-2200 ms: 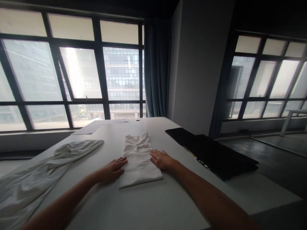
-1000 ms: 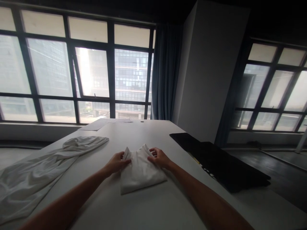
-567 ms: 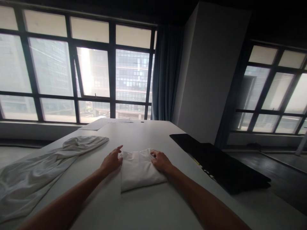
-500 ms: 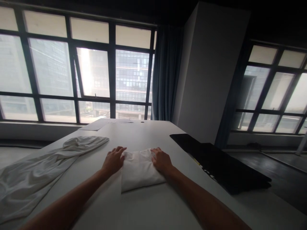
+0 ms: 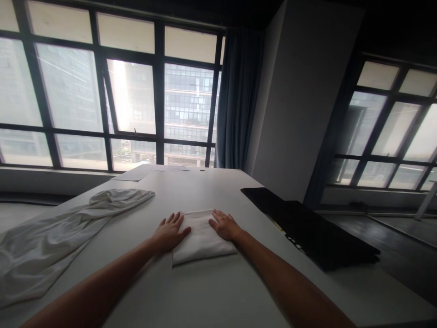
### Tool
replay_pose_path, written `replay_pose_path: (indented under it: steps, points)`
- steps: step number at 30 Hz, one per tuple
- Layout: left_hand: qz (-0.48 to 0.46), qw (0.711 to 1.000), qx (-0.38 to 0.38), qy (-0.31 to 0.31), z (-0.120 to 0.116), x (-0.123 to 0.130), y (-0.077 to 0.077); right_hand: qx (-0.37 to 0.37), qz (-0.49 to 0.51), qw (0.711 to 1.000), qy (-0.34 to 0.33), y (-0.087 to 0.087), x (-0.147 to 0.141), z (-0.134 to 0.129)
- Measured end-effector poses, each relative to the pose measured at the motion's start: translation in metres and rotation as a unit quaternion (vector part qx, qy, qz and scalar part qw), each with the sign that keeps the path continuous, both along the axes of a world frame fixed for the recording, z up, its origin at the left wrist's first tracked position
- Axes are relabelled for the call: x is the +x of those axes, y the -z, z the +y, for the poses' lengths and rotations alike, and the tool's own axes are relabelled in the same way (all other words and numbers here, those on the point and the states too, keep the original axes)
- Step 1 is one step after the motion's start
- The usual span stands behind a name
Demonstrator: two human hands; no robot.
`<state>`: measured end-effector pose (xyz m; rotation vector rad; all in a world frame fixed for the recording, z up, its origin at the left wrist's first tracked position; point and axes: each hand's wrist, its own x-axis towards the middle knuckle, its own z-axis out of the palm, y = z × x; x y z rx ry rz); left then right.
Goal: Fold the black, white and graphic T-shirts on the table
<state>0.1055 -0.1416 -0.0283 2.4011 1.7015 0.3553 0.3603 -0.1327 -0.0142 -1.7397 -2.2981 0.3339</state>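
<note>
A white cloth [image 5: 201, 243], folded into a flat, roughly square bundle, lies on the white table in front of me. My left hand [image 5: 170, 233] rests flat at its left edge, fingers spread and the thumb lying on the fabric. On the upper right part of the bundle lies my right hand [image 5: 224, 225], palm down with the fingers stretched out. Neither hand grips anything. The cloth's surface looks fairly smooth, and its near edge shows as a dark line against the table.
A loose, crumpled white garment [image 5: 68, 237] stretches along the table's left side. Black folded fabric [image 5: 317, 232] lies along the right edge, with a small yellow strip beside it. Paper sheets [image 5: 131, 174] are at the far end of the white table [image 5: 191, 296].
Both hands have gone from holding the bundle's far corners to lying flat with fingers spread. The cloth now lies flatter and smoother. The view has shifted slightly.
</note>
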Motion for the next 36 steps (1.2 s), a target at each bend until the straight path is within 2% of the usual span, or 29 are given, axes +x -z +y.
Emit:
replay_pose_path:
  steps: [4, 6, 11, 15, 24, 31, 36]
  points:
    - [-0.011, 0.995, 0.021, -0.099, 0.010, -0.013, -0.001, 0.078, 0.005, 0.996, 0.048, -0.001, 0.001, -0.001]
    - [-0.014, 0.993, 0.043, -0.113, 0.014, -0.017, -0.003, 0.105, 0.011, 0.993, 0.057, -0.002, 0.001, -0.001]
    - [-0.048, 0.990, 0.076, -0.105, 0.013, -0.017, -0.012, 0.126, 0.053, 0.990, 0.036, -0.002, -0.001, -0.001]
    - [-0.068, 0.986, 0.118, -0.093, 0.014, -0.013, -0.012, 0.134, 0.110, 0.985, -0.006, 0.000, -0.001, 0.002]
    - [-0.152, 0.981, 0.089, -0.082, 0.038, -0.013, -0.007, 0.101, 0.250, 0.962, -0.056, 0.001, 0.000, 0.008]
    - [-0.214, 0.969, 0.080, -0.091, 0.050, -0.004, -0.023, 0.077, 0.347, 0.933, -0.055, 0.005, 0.001, 0.012]
    - [-0.253, 0.963, 0.029, -0.091, 0.055, -0.001, -0.037, 0.086, 0.408, 0.909, -0.013, 0.004, 0.001, 0.015]
